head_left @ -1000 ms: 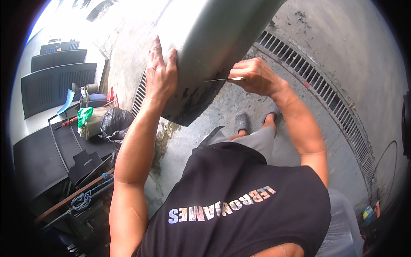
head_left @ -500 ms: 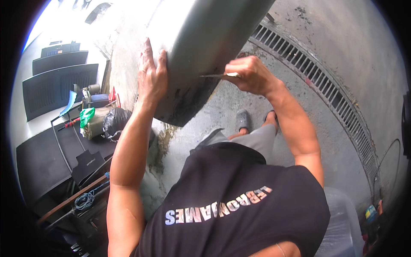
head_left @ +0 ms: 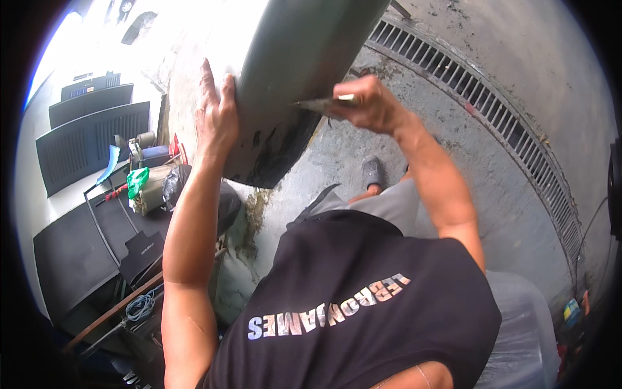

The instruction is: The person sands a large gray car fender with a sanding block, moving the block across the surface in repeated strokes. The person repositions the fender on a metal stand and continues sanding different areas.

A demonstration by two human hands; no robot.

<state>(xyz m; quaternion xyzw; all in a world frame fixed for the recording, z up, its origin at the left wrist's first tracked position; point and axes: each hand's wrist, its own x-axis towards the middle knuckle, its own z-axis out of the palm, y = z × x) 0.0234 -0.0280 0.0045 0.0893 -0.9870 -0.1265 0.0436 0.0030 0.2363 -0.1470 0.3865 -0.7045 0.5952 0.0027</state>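
Note:
A large curved, glossy grey-green panel (head_left: 285, 78) comes down from the top of the view, with dark smears toward its lower end. My left hand (head_left: 217, 120) lies along the panel's bright left side, fingers stretched out and apart. To the right of the panel, my right hand (head_left: 369, 104) is closed round the handle of a scraper (head_left: 319, 104). The scraper's thin blade points left, its tip over the panel's dark lower part. Whether the tip touches the surface, I cannot tell.
Black slatted panels (head_left: 97, 142) lean at the left. Near them are a green bag (head_left: 137, 181), a black bag (head_left: 173, 185) and a coil of blue cord (head_left: 140, 306). A floor drain grate (head_left: 492, 120) curves along the right. Clear plastic wrap (head_left: 518, 324) covers something at lower right.
In the view, the panel and both hands sit slightly further left. The right hand's scraper has tilted, showing more of its blade, and its tip is a little higher.

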